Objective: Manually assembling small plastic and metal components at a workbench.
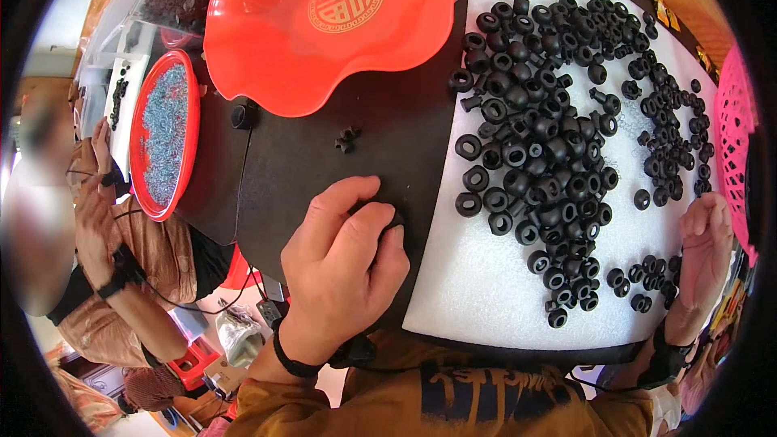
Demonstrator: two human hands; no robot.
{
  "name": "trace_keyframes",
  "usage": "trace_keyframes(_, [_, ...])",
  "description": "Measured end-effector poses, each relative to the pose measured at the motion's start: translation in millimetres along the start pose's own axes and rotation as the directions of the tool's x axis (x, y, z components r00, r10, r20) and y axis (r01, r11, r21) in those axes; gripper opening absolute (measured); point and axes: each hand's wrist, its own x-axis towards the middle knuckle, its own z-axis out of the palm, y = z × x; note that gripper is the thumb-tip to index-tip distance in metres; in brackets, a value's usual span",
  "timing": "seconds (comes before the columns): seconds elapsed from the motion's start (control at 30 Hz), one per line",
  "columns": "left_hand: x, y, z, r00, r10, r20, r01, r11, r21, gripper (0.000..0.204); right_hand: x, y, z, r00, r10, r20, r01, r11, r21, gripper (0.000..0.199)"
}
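My left hand (344,263) is over the dark table, its fingers curled around a small black part (396,218) that is mostly hidden by them. A few little black pieces (346,140) lie on the table beyond that hand. To the right, a big pile of round black parts with holes (558,146) is spread on a white foam sheet (477,291). My right hand (706,243) is at the sheet's right edge, fingers bent and drawn together; whether anything is in them is hidden. Near it lies a small group of black parts (647,275).
A red wavy-rimmed tray (275,48) stands at the back. Left of it is a red bowl (191,146) of bluish beads. A pink basket (732,137) borders the sheet on the right. Another person's hands (95,218) work at the far left, beside a white strip (133,85).
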Motion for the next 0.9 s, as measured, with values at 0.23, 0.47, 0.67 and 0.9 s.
trace_keyframes(0.23, [-2.4,-0.5,2.8,1.0,-0.014,-0.009,0.015,0.99,0.141,0.019,-0.3,-1.4,9.0,1.0,0.008,-0.008,-0.008,0.999,-0.033,0.028])
trace_keyframes(0.47, [-3.7,6.7,3.3,1.0,-0.018,-0.024,0.022,0.98,0.198,0.015,-10.4,-7.6,10.4,0.999,0.008,-0.033,-0.008,1.0,0.005,0.026])
trace_keyframes(0.67, [-4.3,13.7,-5.1,0.997,-0.075,-0.02,0.075,0.997,0.007,0.011,-13.3,-18.2,20.8,0.999,0.003,-0.044,-0.006,0.998,-0.066,0.023])
trace_keyframes(0.9, [18.9,107.0,-48.5,0.998,-0.003,0.058,0.036,0.814,-0.579,0.021,-10.9,-23.3,15.2,0.995,-0.044,0.092,0.04,0.998,0.047,0.017])
